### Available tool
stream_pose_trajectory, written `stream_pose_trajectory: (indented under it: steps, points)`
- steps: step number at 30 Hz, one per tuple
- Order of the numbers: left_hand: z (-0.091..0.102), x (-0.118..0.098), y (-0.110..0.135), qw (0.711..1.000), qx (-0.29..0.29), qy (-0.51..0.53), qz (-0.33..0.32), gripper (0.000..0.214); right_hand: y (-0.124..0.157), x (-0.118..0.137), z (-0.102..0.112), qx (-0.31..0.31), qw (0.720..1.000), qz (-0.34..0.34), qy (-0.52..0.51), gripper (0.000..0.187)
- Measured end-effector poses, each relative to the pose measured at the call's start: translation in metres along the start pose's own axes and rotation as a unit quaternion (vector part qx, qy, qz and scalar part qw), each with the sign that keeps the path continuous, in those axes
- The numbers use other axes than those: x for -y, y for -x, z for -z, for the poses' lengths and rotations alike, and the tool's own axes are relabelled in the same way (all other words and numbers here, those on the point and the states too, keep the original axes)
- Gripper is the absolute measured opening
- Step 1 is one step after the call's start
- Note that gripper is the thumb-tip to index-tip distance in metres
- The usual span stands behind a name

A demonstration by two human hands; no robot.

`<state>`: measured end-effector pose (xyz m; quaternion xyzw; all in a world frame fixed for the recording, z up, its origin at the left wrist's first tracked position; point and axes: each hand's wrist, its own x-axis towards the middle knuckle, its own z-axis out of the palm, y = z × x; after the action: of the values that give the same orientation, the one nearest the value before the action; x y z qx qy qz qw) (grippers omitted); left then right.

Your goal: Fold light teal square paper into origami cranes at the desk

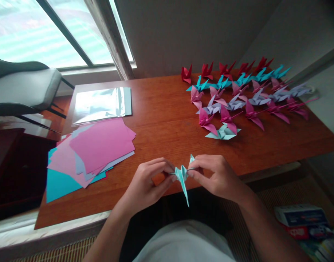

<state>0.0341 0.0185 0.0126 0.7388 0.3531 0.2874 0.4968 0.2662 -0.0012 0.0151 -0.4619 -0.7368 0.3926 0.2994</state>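
Note:
My left hand [147, 182] and my right hand [214, 174] both pinch a small pale-blue folded paper crane [183, 176] over the near edge of the wooden table [167, 120]. Each hand grips one side of it, and one long point hangs down below them. Rows of finished paper cranes [243, 94] in red, teal, pink and lilac stand at the far right of the table, with a pale-blue one [223, 133] nearest me.
A loose stack of pink, lilac and teal paper sheets [93, 153] lies at the left, with a shiny plastic bag [101, 104] behind it. A grey chair [22, 87] stands by the window. Boxes [303, 220] lie on the floor at lower right.

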Motion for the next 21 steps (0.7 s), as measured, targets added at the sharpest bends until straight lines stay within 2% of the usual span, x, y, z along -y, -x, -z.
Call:
stream_pose_trajectory:
  steps: [4,7,11,15,18,21]
  points:
    - [0.002,-0.001,-0.001,0.999,-0.011,0.042,0.018,0.014,-0.002,-0.001,0.002,-0.008,0.998,-0.031,-0.052,0.018]
    - [-0.003,0.001,-0.002,0.991,-0.048,0.120,0.044,0.014,-0.003,-0.002,-0.003,-0.035,0.991,-0.059,-0.118,0.023]
    - [-0.018,0.005,-0.003,0.953,-0.112,0.264,0.102,0.016,-0.004,-0.003,-0.016,-0.080,0.963,-0.107,-0.233,0.028]
    - [-0.027,0.007,-0.004,0.932,-0.156,0.301,0.131,0.018,-0.005,-0.003,-0.025,-0.116,0.942,-0.147,-0.280,0.031]
    - [-0.023,0.006,-0.004,0.939,-0.141,0.278,0.146,0.021,-0.004,-0.004,-0.023,-0.116,0.951,-0.147,-0.248,0.032]
    - [-0.012,0.004,-0.003,0.957,-0.071,0.222,0.173,0.026,-0.003,-0.005,-0.012,-0.076,0.970,-0.145,-0.180,0.033]
